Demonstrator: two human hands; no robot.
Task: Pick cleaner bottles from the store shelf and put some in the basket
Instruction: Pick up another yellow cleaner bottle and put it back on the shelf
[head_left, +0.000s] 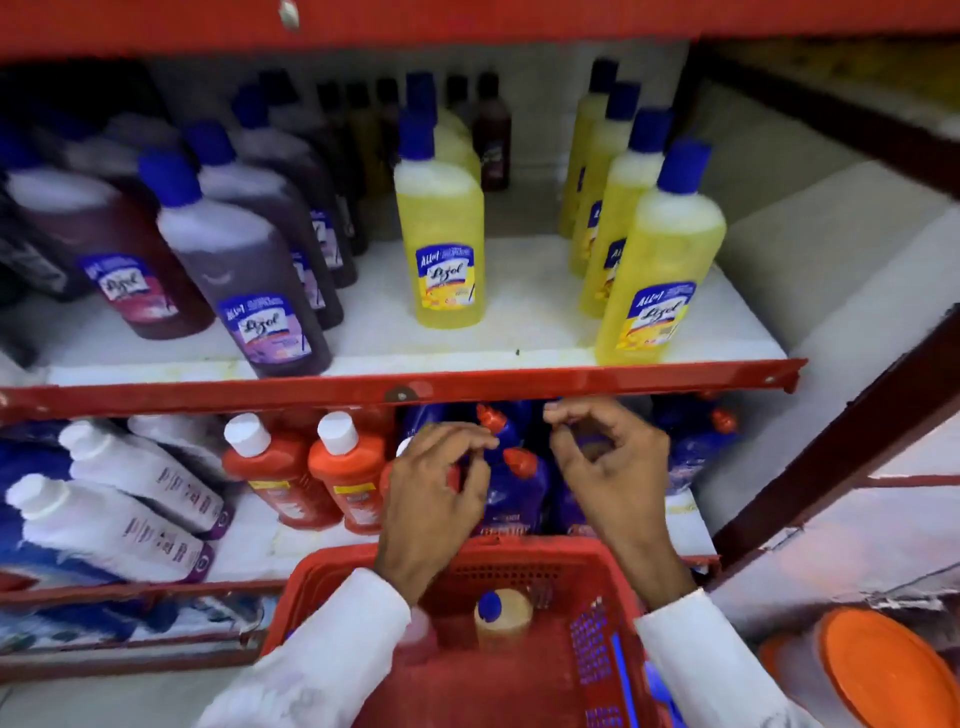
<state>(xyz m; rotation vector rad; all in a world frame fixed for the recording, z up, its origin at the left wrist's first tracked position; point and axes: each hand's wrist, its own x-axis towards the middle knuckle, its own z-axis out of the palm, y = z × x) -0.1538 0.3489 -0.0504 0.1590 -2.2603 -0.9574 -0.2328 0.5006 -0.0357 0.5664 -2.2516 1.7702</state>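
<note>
Head view: my left hand (436, 467) and right hand (608, 457), both loosely curled and empty, hover over upright blue bottles (511, 483) directly ahead on the lower shelf (249, 525); basket (363, 566) beneath.

Two bare hands, long white sleeves (332, 654), plain cuffs

"Lizol" reads clearly on the front yellow bottle (440, 228), the yellow bottle at the right edge (661, 270), the purple bottle (244, 270) and the reddish bottle (104, 244), with "All in 1" above it. Lower-shelf labels are too blurry.
</note>
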